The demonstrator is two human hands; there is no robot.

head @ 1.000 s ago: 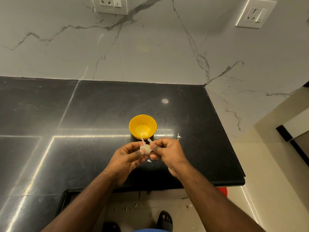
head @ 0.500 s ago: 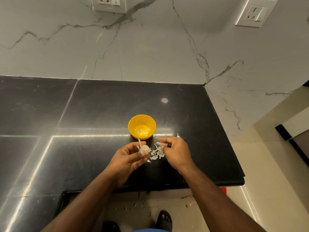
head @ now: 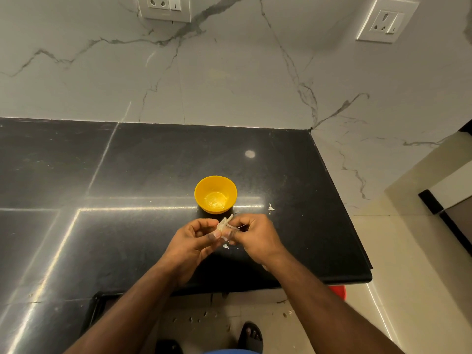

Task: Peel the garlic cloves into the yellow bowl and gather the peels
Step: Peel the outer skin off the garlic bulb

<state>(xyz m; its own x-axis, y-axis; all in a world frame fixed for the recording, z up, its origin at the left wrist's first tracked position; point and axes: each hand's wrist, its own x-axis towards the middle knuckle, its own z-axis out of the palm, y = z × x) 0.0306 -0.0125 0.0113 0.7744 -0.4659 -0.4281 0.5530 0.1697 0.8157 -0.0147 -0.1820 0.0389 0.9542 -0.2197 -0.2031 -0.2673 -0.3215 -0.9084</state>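
Observation:
A small yellow bowl (head: 215, 194) stands on the black counter (head: 153, 162), with pale peeled garlic at its bottom. Just in front of it, my left hand (head: 195, 245) pinches a pale garlic bulb (head: 224, 224) between thumb and fingers. My right hand (head: 255, 237) meets it from the right, and its fingertips pinch the papery skin on the same bulb. A few white peel scraps (head: 225, 246) lie on the counter under my hands. Another peel scrap (head: 271, 208) lies to the right of the bowl.
The counter ends at a front edge (head: 281, 283) close below my hands and at a right edge (head: 339, 200). A marbled wall with two sockets rises behind. Peel bits lie on the floor tiles (head: 204, 318) by my sandalled foot. Something red (head: 338, 292) shows under the counter.
Half a second ago my right hand had pulled away to the right with loose peels showing between the hands. Now it is back against the bulb, which sits slightly higher and nearer the bowl.

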